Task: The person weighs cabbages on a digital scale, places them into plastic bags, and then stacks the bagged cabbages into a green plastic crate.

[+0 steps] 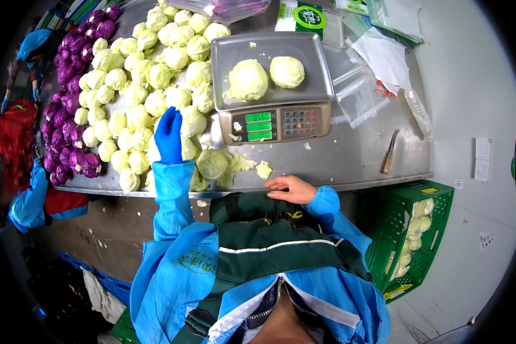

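Blue-gloved left hand (pixel 169 136) hides its fingers among cabbages (pixel 137 92).

Blue jacket, green apron, blue glove (pixel 169 136)

Your left hand (pixel 169 136) in its blue glove covers part of the green cabbage pile (pixel 137 74), so you can't tell which head it touches. Your right hand (pixel 291 188) shows only its back; the fingertips curl over the table edge (pixel 355 183). The scale's 3 green readouts (pixel 258 126) are too small to read. The clear bag (pixel 223 7) at the top is cut off by the picture's edge. The green crate (pixel 410 241) hides most of its contents.
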`<state>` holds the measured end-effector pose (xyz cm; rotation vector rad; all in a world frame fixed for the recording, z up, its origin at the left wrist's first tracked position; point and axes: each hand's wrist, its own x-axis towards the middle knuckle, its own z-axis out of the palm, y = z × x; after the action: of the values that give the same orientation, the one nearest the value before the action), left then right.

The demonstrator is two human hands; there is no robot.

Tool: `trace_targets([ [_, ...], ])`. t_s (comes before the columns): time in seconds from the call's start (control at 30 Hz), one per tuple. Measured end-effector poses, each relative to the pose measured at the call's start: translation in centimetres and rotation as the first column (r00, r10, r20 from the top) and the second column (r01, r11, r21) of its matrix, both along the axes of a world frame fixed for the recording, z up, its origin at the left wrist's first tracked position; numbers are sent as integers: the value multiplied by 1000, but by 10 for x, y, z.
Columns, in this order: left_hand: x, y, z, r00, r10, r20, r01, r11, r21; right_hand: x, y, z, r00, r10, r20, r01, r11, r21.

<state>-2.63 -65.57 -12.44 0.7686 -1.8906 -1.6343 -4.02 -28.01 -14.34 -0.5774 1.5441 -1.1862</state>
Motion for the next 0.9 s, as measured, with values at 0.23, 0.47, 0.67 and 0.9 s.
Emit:
trace_targets([
  [0.23,34,17,-15,996,6,90,-16,994,108,-4,-22,8,985,79,-153,-72,996,51],
  [0.47,-49,79,11,987,-159,11,158,986,53,7,-10,1,991,30,-132,-21,998,67],
  [0.67,-126,126,-5,986,-163,34,157,851,-501,18,8,-2,987,-44,-156,50,998,39],
  [0.9,-134,130,0,884,-289,-368,466,474,747,27,49,-3,969,-243,37,245,968,-54],
])
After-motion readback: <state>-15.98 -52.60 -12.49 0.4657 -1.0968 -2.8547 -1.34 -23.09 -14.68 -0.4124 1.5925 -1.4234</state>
